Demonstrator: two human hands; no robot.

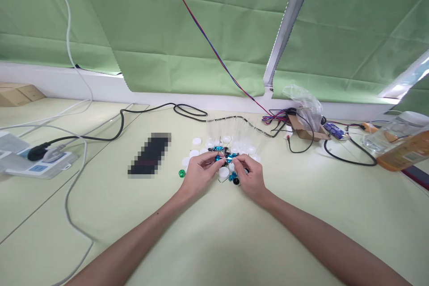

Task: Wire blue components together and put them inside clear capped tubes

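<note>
At the middle of the table my left hand (202, 170) and my right hand (250, 175) face each other, fingertips pinched and almost meeting. A small shiny blue part (229, 158) shows between them, close to the right fingertips. Another blue piece (217, 158) is by the left fingers. Exactly what each hand grips is too small to tell. Around the fingers lie several white round caps (224, 172), a blue knobbed piece (232, 176), a black round piece (236, 181) and a green one (182, 173). Clear tubes (241, 129) stand just behind.
Left of the hands is a blurred dark rectangle (150, 156). A power strip (43, 161) with plugs sits far left, with cables (122, 118) crossing the table. At right are a small cardboard box (306, 132), a plastic bag (306, 107) and an orange bottle (404, 154).
</note>
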